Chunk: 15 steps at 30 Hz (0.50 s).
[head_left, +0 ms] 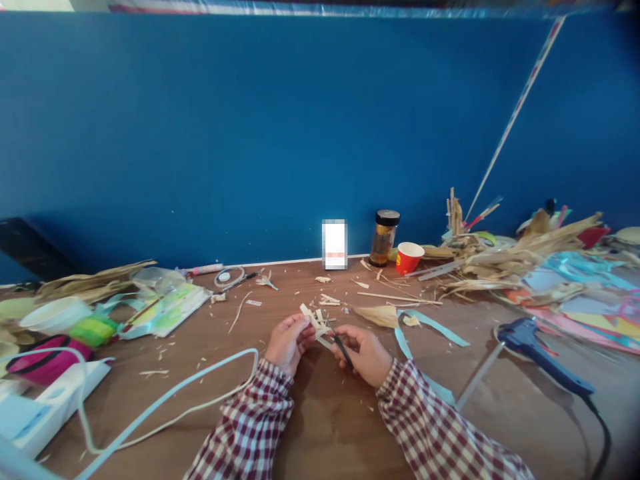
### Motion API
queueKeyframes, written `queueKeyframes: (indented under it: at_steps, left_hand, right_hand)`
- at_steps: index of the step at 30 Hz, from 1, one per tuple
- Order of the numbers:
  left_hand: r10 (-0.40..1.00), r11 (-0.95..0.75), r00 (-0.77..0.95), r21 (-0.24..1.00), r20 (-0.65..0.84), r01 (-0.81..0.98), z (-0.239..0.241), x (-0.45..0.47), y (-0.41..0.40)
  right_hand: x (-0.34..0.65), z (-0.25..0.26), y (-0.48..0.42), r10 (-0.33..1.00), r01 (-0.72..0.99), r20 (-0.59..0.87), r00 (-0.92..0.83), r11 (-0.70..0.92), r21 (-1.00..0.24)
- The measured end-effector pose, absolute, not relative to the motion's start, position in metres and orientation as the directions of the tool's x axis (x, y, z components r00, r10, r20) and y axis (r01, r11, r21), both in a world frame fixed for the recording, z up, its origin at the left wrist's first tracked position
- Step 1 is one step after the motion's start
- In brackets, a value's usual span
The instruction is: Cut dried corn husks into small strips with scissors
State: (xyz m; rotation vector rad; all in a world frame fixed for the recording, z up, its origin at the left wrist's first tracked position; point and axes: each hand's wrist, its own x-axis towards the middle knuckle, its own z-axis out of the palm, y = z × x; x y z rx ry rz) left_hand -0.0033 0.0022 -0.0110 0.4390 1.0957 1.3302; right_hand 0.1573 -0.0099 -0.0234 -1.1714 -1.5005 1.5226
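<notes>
Between thumb and fingers, my left hand pinches a small bundle of pale dried husk strips, their ends fanned out. My right hand is closed around dark-handled scissors, whose tips point at the strips. The blades are small, and I cannot tell whether they touch the husk. Just beyond my hands lie cut husk scraps and a broader piece of dried husk. A light blue ribbon curls to the right of it.
A blue glue gun with a cord lies at the right. Near the blue partition stand a lidded jar and a red paper cup. Dried husks heap at the back right. A power strip and white cable occupy the left.
</notes>
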Motion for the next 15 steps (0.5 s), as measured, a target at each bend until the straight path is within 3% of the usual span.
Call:
queueKeyframes:
  at_steps: [3, 7, 10, 15]
  left_hand:
    - [0.918, 0.225, -0.158, 0.804, -0.364, -0.551, -0.009, -0.003, 0.002]
    - [0.921, 0.207, -0.178, 0.820, -0.348, -0.534, -0.010, -0.004, 0.003]
    - [0.929, 0.198, -0.170, 0.831, -0.329, -0.520, -0.012, -0.005, 0.004]
    - [0.939, 0.179, -0.166, 0.843, -0.300, -0.507, -0.013, -0.004, 0.003]
  right_hand:
    - [0.161, -0.024, -0.008, 0.964, 0.187, -0.031, -0.266, 0.020, -0.982]
    - [0.174, -0.024, -0.004, 0.982, 0.535, 0.174, -0.067, 0.183, -0.825]
    - [0.185, -0.023, -0.001, 0.971, 0.726, 0.237, -0.031, 0.185, -0.663]
    - [0.190, -0.023, 0.002, 0.966, 0.794, 0.259, -0.014, 0.168, -0.584]
